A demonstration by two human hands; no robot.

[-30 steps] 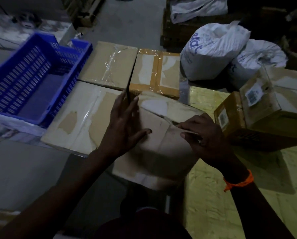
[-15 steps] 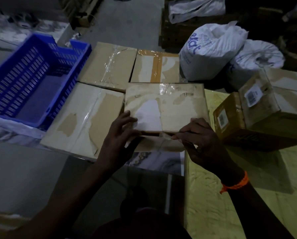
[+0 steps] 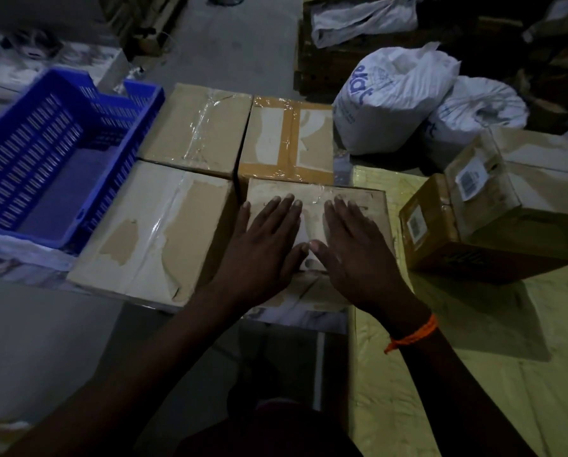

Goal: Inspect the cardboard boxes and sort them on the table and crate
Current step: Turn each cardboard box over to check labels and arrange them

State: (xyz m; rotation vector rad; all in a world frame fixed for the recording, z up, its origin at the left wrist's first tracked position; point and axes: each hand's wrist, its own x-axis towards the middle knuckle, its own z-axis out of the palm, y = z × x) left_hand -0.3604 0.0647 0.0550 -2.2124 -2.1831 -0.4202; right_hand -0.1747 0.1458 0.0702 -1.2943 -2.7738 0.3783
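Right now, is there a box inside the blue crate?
No, the blue crate shows only its bare floor, and the nearest cardboard box lies beside it on the table.

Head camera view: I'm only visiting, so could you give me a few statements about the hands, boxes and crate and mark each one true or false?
1. The left hand and the right hand lie flat, fingers straight, on top of the near box. True.
2. The blue crate holds a cardboard box. False: no box shows inside it.
3. An orange band is on the right wrist. True.
4. The white sacks sit to the left of the blue crate. False: they are at the far right, beyond the boxes.
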